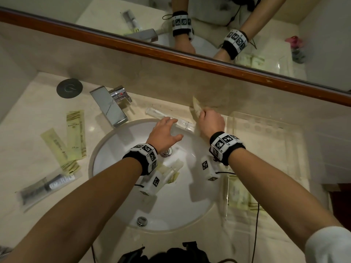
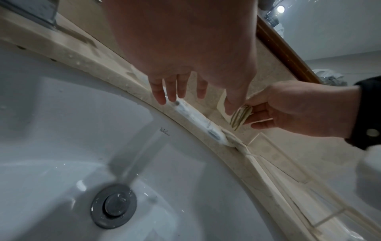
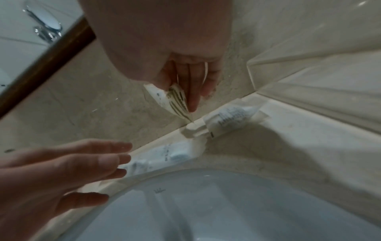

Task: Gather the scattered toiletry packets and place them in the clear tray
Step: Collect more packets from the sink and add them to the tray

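R hand (image 1: 210,122) is pinching a pale yellow-green striped paper packet (image 1: 196,109) up off the marble counter by the back wall, fingers curled round its lower end. L hand (image 1: 165,132), fingers spread & holding nothing, hovers just over the long clear-wrapped white toothbrush packet (image 1: 171,119) lying along the basin rim. The clear plastic tray (image 1: 284,133) sits just to the right w/ a few packets already in its near end, I think; glare makes that hard to tell. To do this well: carry the striped one straight across into the tray, & let L press down flat, then curl under the toothbrush wrap so it doesn't slide into the white sink (image 1: 114,149). Several more yellow-green packets (image 1: 75,130) wait on the far-left counter.
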Tool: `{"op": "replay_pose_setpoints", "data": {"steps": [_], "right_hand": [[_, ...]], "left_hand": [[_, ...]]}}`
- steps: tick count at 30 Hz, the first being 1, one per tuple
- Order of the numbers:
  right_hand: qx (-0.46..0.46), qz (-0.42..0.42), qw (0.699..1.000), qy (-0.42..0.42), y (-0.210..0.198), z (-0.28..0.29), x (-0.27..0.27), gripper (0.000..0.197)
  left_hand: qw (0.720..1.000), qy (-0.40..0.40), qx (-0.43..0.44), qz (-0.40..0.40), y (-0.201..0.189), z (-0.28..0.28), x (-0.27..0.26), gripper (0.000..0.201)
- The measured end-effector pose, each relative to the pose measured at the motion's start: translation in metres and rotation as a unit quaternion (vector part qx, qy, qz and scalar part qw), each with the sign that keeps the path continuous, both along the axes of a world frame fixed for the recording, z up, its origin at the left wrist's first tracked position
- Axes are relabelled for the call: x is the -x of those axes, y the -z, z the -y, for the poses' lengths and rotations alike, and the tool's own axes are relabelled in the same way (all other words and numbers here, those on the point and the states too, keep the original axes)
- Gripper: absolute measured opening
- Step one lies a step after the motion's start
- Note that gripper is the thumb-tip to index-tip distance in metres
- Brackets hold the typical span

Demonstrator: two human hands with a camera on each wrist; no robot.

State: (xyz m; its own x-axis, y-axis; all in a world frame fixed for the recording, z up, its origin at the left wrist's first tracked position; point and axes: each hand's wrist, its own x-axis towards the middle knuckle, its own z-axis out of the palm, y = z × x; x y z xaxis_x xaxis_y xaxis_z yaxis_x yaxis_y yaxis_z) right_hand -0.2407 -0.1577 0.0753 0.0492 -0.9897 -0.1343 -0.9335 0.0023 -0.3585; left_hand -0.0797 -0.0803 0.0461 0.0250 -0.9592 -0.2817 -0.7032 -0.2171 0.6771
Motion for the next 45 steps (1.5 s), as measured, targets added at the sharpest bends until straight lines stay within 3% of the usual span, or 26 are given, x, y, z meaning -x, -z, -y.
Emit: {"op": "replay_pose_setpoints", "data": {"steps": [3, 6, 10, 13, 16, 21, 25, 28, 36, 39, 45], "right_hand": [[-0.03, 0.144, 0.989, 0.018, -0.004, -0.01, 0.009, 0.028], [-0.095, 0.299, 0.95, 0.013, -0.003, -0.024, 0.015, 0.026], [-0.16, 0.39, 0.907, 0.002, -0.013, -0.047, 0.018, 0.03], [-0.198, 0.409, 0.891, 0.003, -0.021, -0.062, 0.019, 0.028], [-0.209, 0.397, 0.894, 0.007, -0.026, -0.077, 0.016, 0.023], [-0.187, 0.414, 0.891, 0.017, -0.033, -0.101, 0.01, 0.024], [-0.196, 0.408, 0.892, -0.009, -0.037, -0.117, 0.005, 0.01], [-0.193, 0.437, 0.879, 0.006, -0.041, -0.128, 0.003, 0.021], [-0.204, 0.446, 0.871, 0.003, -0.038, -0.158, 0.004, 0.012], [-0.219, 0.436, 0.873, -0.011, -0.037, -0.171, 0.005, 0.019], [-0.252, 0.508, 0.823, -0.006, -0.042, -0.186, -0.001, 0.009]], "left_hand": [[1.0, -0.003, 0.012, -0.017, -0.005, -0.001, 0.003, 0.069], [0.995, -0.043, 0.006, -0.09, -0.013, -0.005, 0.008, 0.073], [0.974, -0.108, -0.017, -0.2, -0.023, -0.013, 0.011, 0.057], [0.955, -0.119, -0.028, -0.27, -0.029, -0.025, 0.009, 0.029], [0.942, -0.137, -0.03, -0.305, -0.032, -0.036, 0.006, 0.018], [0.944, -0.157, -0.017, -0.291, -0.039, -0.059, 0.004, 0.018], [0.945, -0.19, 0.0, -0.268, -0.043, -0.079, 0.005, 0.018], [0.935, -0.212, 0.005, -0.284, -0.049, -0.097, 0.009, 0.015], [0.932, -0.19, -0.048, -0.305, -0.055, -0.145, 0.016, 0.014], [0.934, -0.198, -0.052, -0.294, -0.054, -0.159, 0.018, 0.011], [0.953, -0.187, -0.075, -0.225, -0.054, -0.177, 0.013, 0.02]]}}
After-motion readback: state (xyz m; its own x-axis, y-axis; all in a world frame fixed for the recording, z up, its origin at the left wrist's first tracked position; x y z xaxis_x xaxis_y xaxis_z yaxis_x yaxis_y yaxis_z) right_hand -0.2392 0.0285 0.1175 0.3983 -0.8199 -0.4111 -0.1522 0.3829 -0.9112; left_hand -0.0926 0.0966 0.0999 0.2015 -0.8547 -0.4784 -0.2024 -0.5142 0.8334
